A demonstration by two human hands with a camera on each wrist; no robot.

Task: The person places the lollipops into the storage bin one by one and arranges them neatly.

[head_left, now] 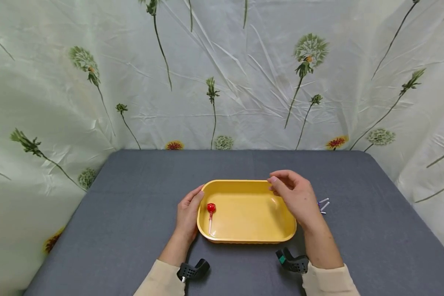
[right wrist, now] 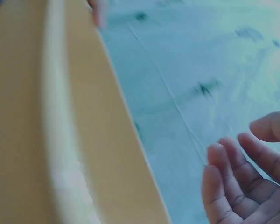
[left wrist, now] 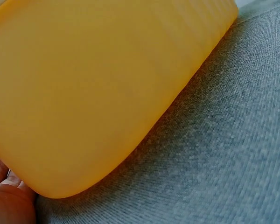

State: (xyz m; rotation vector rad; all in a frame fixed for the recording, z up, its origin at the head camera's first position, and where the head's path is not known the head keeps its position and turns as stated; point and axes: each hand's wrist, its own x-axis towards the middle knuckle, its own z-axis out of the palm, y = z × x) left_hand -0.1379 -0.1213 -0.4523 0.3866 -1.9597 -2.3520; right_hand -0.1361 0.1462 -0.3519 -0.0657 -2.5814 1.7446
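A yellow tray [head_left: 244, 216] with rounded corners sits in front of the person on the grey surface [head_left: 144, 181], and in it lies one lollipop [head_left: 211, 208], close to the left end wall, with bare tray floor across the middle and right. The lollipop's round red head points toward the far side of the tray and its pale stick comes back toward the person, its tip near the front left corner; its long axis runs nearly front to back, across the tray's own long axis, which runs left to right. The left hand [head_left: 187, 214] grips the tray's left end, thumb up by the rim and fingers along the outer wall. The right hand [head_left: 295, 196] is raised by the far right corner of the tray and holds nothing, its fingers loosely bent and the thumb apart from them in the right wrist view. Just right of that hand, several white sticks [head_left: 324, 204] lie on the surface outside the tray, their other ends hidden behind the hand. A flower-printed curtain [head_left: 244, 111] hangs behind the surface, and a black device [head_left: 194, 269] is worn at each wrist.
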